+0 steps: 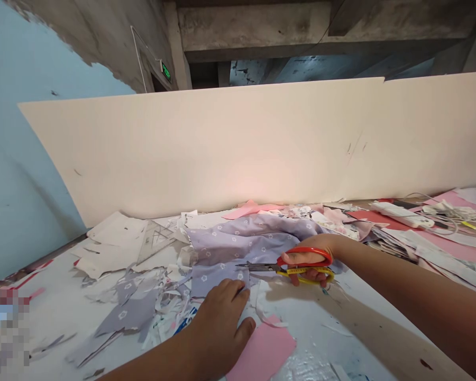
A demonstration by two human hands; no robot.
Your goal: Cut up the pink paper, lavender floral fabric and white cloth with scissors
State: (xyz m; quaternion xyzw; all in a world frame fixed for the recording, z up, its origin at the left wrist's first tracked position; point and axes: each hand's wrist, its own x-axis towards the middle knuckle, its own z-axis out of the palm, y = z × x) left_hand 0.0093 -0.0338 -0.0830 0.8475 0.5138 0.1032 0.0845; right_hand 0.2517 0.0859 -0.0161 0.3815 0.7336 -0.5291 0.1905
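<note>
My right hand is closed round a pair of scissors with one red and one yellow handle loop. Their blades point left and lie at the lavender fabric, which has small white flower outlines. My left hand rests on the near edge of this fabric, just below the blade tips, fingers laid out and thumb apart. Under and beside that thumb lies a pink piece. The fabric's far part is rumpled, and its right end passes behind my right hand.
Lavender offcuts and thin scraps lie left. Behind them are pale pattern sheets and a clear set square. A white power strip with cords and stacked cloth pieces sits right. A tall cream board stands along the back.
</note>
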